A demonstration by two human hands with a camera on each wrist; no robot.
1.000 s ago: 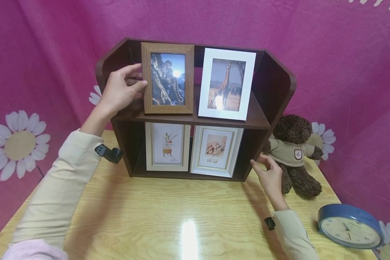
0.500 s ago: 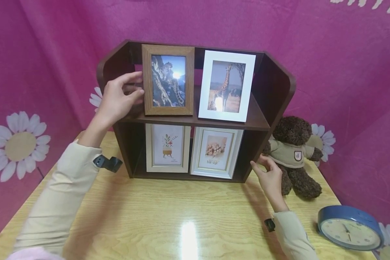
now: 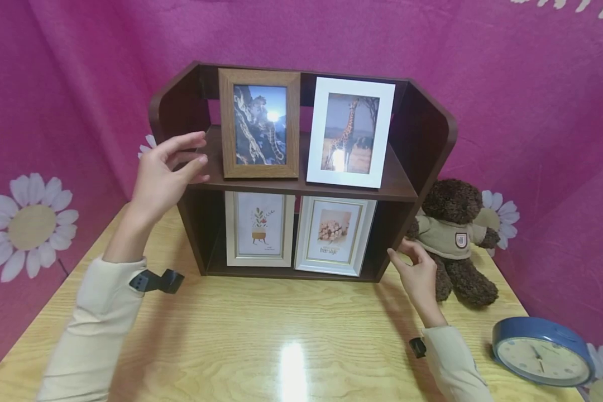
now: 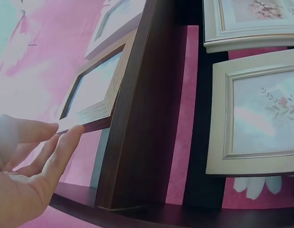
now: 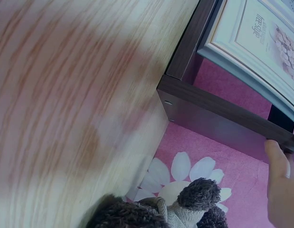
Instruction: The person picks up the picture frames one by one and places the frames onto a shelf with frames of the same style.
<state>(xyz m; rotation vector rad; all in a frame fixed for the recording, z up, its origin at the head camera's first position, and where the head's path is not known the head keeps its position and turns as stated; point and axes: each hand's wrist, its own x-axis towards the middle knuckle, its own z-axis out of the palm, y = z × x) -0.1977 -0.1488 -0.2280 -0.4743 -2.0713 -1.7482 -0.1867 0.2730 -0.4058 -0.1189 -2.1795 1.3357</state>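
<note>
My left hand [image 3: 161,181] hangs at the upper left of a dark brown two-tier shelf [image 3: 424,134], fingers spread and bent with nothing between them. Its fingertips are a short gap left of a brown wooden photo frame [image 3: 293,125] holding a leopard picture. Beside that frame stands a white photo frame [image 3: 316,134] with a giraffe picture. My right hand [image 3: 418,273] holds the front edge of the shelf's right side panel, low down; the right wrist view shows the fingers [image 5: 276,159] against the panel, partly out of view. Both upper frames stand tilted back.
On the lower tier stand a cream photo frame [image 3: 231,229] with a plant print and a white-and-gold photo frame [image 3: 301,234]. A brown teddy bear [image 3: 452,201] sits right of the shelf. A blue clock [image 3: 542,329] lies at the table's [image 3: 221,324] right edge.
My left hand has come off the brown wooden frame and moved down and left, away from it. The frame stays in place. My right hand has not moved.
</note>
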